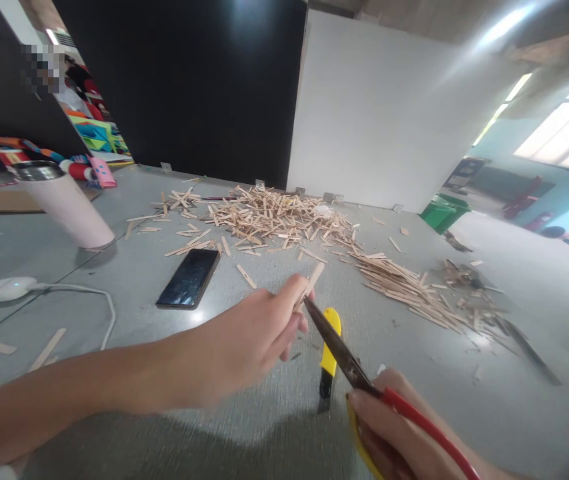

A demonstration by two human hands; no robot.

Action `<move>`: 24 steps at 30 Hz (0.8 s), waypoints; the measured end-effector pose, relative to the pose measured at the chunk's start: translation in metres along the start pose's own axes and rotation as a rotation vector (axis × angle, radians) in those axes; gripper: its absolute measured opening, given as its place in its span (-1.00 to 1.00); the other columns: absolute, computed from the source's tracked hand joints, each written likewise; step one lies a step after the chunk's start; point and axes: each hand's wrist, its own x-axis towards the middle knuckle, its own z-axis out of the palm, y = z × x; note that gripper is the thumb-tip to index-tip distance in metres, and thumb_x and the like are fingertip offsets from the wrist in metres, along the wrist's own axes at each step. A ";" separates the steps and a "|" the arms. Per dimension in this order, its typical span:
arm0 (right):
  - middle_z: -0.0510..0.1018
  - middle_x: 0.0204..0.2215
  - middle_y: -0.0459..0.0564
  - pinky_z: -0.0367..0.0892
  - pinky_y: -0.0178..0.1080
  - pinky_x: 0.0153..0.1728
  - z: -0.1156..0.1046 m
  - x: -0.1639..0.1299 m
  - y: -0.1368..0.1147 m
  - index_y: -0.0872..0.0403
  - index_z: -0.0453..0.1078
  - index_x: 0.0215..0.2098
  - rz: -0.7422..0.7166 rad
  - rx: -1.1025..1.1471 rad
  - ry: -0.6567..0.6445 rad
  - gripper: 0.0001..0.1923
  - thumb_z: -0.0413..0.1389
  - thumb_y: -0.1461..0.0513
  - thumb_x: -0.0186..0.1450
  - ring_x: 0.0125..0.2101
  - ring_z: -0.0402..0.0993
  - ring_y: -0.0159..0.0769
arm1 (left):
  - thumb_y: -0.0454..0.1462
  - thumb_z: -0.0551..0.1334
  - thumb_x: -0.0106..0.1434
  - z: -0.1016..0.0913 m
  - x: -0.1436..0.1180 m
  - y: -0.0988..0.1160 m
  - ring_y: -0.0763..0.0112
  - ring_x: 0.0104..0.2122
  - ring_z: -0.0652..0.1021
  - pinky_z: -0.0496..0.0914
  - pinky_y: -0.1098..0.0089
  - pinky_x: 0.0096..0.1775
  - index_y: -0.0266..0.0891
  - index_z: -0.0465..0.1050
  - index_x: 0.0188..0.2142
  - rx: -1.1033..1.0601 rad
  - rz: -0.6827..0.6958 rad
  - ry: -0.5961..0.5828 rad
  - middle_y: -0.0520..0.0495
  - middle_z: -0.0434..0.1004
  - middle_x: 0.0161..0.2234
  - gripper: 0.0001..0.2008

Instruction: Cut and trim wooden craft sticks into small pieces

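- Scissors in our right hand bite the wooden stick pinched by our left hand.
- Cut pieces heap toward the table's far edge; uncut sticks remain, we judge.

Surface: grey, scattered with wood offcuts.
Far edge: heap of wooden sticks.
Right side: neater bundle of sticks.
Left side: pink tumbler, white puck with cable.
Centre: black phone, yellow utility knife.
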 end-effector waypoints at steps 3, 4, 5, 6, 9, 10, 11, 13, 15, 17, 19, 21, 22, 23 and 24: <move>0.22 -0.67 -0.24 -0.02 -0.28 -0.58 -0.003 -0.002 -0.003 -0.01 0.23 -0.53 0.032 0.005 -0.025 -0.34 0.13 -0.31 0.42 -0.62 0.06 -0.45 | -0.20 -0.05 0.63 -0.003 0.001 0.001 0.42 -0.45 0.53 0.32 0.47 -0.42 -0.08 0.24 0.11 0.036 0.010 0.019 0.04 0.62 -0.33 -0.82; 0.22 -0.69 -0.24 -0.03 -0.28 -0.60 -0.005 -0.003 -0.005 -0.01 0.22 -0.54 0.048 0.002 -0.047 -0.33 0.11 -0.30 0.44 -0.64 0.06 -0.46 | -0.20 -0.03 0.63 -0.004 0.001 0.002 0.42 -0.44 0.54 0.31 0.47 -0.42 -0.08 0.26 0.10 0.045 0.017 0.024 0.04 0.62 -0.34 -0.82; 0.21 -0.71 -0.24 -0.04 -0.28 -0.63 -0.006 -0.002 -0.006 -0.01 0.20 -0.56 0.067 -0.005 -0.072 -0.32 0.09 -0.31 0.45 -0.66 0.06 -0.46 | -0.20 -0.02 0.63 -0.005 0.001 0.002 0.42 -0.44 0.54 0.30 0.47 -0.42 -0.09 0.28 0.08 0.049 0.023 0.027 0.05 0.62 -0.35 -0.83; 0.19 -0.74 -0.25 -0.05 -0.29 -0.65 -0.007 -0.002 -0.008 -0.02 0.18 -0.59 0.086 -0.013 -0.091 -0.29 0.06 -0.32 0.45 -0.69 0.05 -0.47 | -0.20 -0.01 0.62 -0.006 0.001 0.002 0.42 -0.44 0.54 0.29 0.47 -0.43 -0.10 0.29 0.07 0.047 0.030 0.025 0.05 0.62 -0.36 -0.83; 0.16 -0.79 -0.24 -0.07 -0.30 -0.69 -0.010 0.001 -0.009 -0.03 0.13 -0.66 0.129 -0.039 -0.129 -0.23 0.00 -0.35 0.45 -0.75 0.04 -0.49 | -0.22 0.02 0.61 -0.008 0.003 0.003 0.44 -0.49 0.51 0.30 0.46 -0.46 -0.14 0.30 0.05 0.022 0.043 0.012 0.03 0.64 -0.36 -0.85; 0.14 -0.81 -0.24 -0.09 -0.30 -0.70 -0.009 0.002 -0.008 -0.03 0.12 -0.68 0.129 -0.042 -0.130 -0.22 -0.02 -0.35 0.46 -0.76 0.03 -0.49 | -0.23 0.02 0.61 -0.009 0.004 0.003 0.46 -0.52 0.50 0.30 0.46 -0.47 -0.15 0.30 0.06 0.002 0.045 0.005 0.02 0.65 -0.34 -0.85; 0.13 -0.82 -0.24 -0.09 -0.30 -0.70 -0.009 0.003 -0.007 -0.03 0.14 -0.68 0.125 -0.039 -0.121 -0.22 -0.02 -0.34 0.46 -0.76 0.03 -0.48 | -0.23 0.03 0.61 -0.009 0.004 0.003 0.48 -0.54 0.49 0.31 0.47 -0.48 -0.15 0.30 0.08 -0.024 0.044 -0.001 0.01 0.66 -0.31 -0.84; 0.17 -0.78 -0.25 -0.04 -0.32 -0.67 -0.006 0.002 -0.005 -0.01 0.23 -0.60 0.103 -0.012 -0.064 -0.27 0.03 -0.36 0.42 -0.72 0.06 -0.47 | -0.20 0.02 0.62 -0.007 0.006 0.003 0.52 -0.58 0.46 0.32 0.48 -0.51 -0.15 0.29 0.13 -0.086 0.040 0.005 -0.02 0.67 -0.27 -0.80; 0.27 -0.67 -0.24 0.07 -0.33 -0.60 -0.003 0.000 -0.005 0.01 0.30 -0.46 0.073 0.010 -0.013 -0.31 0.09 -0.40 0.36 -0.65 0.13 -0.46 | -0.17 0.00 0.63 -0.002 0.007 0.004 0.53 -0.59 0.47 0.34 0.49 -0.51 -0.15 0.27 0.19 -0.137 0.040 0.033 -0.03 0.67 -0.27 -0.76; 0.36 -0.56 -0.19 0.18 -0.30 -0.50 0.001 -0.003 -0.006 0.02 0.32 -0.37 0.032 0.005 -0.017 -0.30 0.09 -0.43 0.33 -0.57 0.21 -0.42 | -0.16 0.00 0.64 0.004 0.007 0.005 0.52 -0.58 0.48 0.35 0.50 -0.51 -0.15 0.26 0.20 -0.179 0.040 0.062 -0.02 0.66 -0.30 -0.74; 0.41 -0.50 -0.12 0.25 -0.26 -0.44 0.004 -0.004 -0.006 0.02 0.32 -0.35 -0.019 -0.010 -0.064 -0.29 0.03 -0.43 0.36 -0.50 0.29 -0.36 | -0.14 0.00 0.64 0.010 0.008 0.005 0.52 -0.60 0.47 0.34 0.50 -0.52 -0.15 0.25 0.21 -0.211 0.038 0.079 -0.01 0.65 -0.34 -0.73; 0.40 -0.51 -0.11 0.27 -0.23 -0.42 0.005 -0.003 -0.004 0.02 0.32 -0.35 -0.050 -0.017 -0.078 -0.29 -0.01 -0.42 0.39 -0.49 0.31 -0.33 | -0.11 -0.01 0.65 0.014 0.007 0.004 0.52 -0.61 0.45 0.31 0.51 -0.54 -0.14 0.24 0.21 -0.222 0.033 0.094 0.00 0.65 -0.35 -0.72; 0.39 -0.53 -0.13 0.25 -0.24 -0.43 0.005 -0.003 -0.002 0.01 0.31 -0.36 -0.049 -0.012 -0.070 -0.30 -0.01 -0.41 0.39 -0.51 0.29 -0.33 | -0.11 -0.01 0.65 0.015 0.007 0.002 0.51 -0.61 0.44 0.29 0.51 -0.55 -0.13 0.24 0.22 -0.215 0.032 0.097 0.00 0.65 -0.36 -0.71; 0.35 -0.57 -0.16 0.22 -0.24 -0.46 0.005 -0.002 -0.001 0.01 0.30 -0.37 -0.033 -0.003 -0.056 -0.31 0.00 -0.41 0.39 -0.54 0.26 -0.35 | -0.10 -0.02 0.65 0.015 0.007 0.001 0.51 -0.61 0.44 0.29 0.51 -0.55 -0.12 0.23 0.23 -0.197 0.035 0.098 0.01 0.64 -0.36 -0.71; 0.31 -0.61 -0.20 0.18 -0.25 -0.48 0.005 -0.002 0.000 0.00 0.29 -0.38 -0.012 0.010 -0.030 -0.31 0.01 -0.41 0.39 -0.58 0.21 -0.37 | -0.10 -0.02 0.65 0.016 0.007 -0.001 0.51 -0.60 0.45 0.29 0.51 -0.54 -0.10 0.24 0.24 -0.168 0.034 0.095 0.02 0.64 -0.36 -0.71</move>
